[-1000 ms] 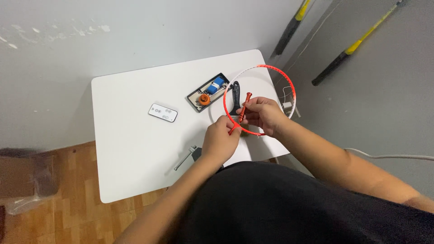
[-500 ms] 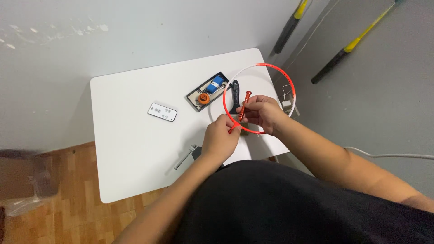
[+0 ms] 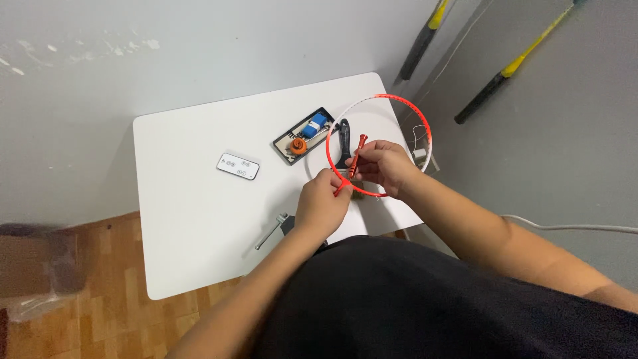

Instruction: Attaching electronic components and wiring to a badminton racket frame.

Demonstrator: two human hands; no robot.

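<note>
Red screwdriver (image 3: 351, 166) tilted, tip down-left

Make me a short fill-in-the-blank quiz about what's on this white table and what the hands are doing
1. Both hands, the left hand and the right hand, grip a slim ____ screwdriver.
2. The small white remote lies to the ____ of the open black tray as the camera sees it.
3. The red and white hoop has the shape of a ____.
4. The table top is coloured ____.

Missing words: red; left; ring; white
</note>
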